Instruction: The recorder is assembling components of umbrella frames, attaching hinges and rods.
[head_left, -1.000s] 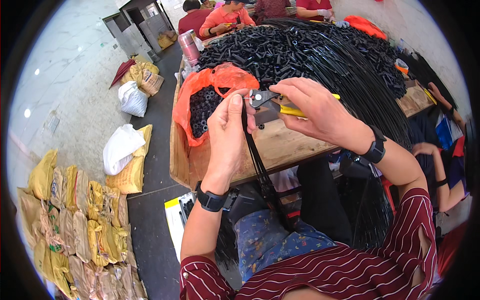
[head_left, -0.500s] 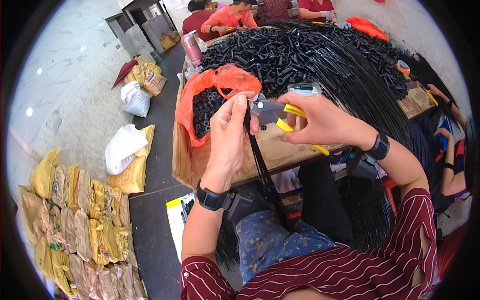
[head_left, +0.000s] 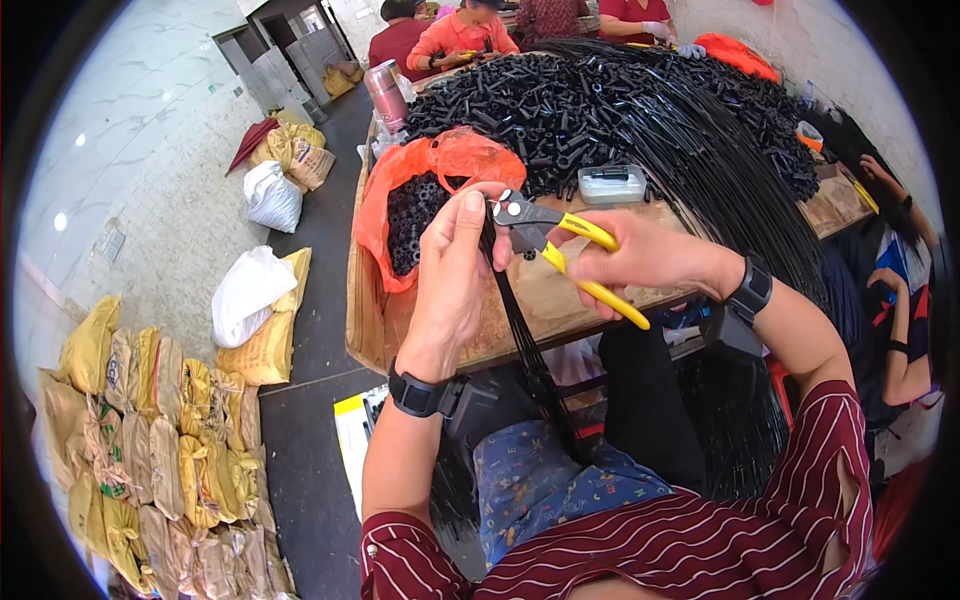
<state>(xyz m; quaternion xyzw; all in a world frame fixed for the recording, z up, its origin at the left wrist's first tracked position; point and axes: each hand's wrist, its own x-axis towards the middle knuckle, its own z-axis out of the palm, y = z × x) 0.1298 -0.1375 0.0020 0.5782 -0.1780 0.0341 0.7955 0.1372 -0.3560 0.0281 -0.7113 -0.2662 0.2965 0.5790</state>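
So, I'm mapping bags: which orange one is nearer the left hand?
The open orange bag of black parts, beside the left hand; the other orange bag lies far back.

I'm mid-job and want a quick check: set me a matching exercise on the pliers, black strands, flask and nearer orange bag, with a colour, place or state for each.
1. Pliers
2. Black strands
3. Flask
4. Nearer orange bag

A. Pink
B. Open, small black parts inside
C. Hanging from the left hand
D. Held in the right hand

Pairs: 1-D; 2-C; 3-A; 4-B
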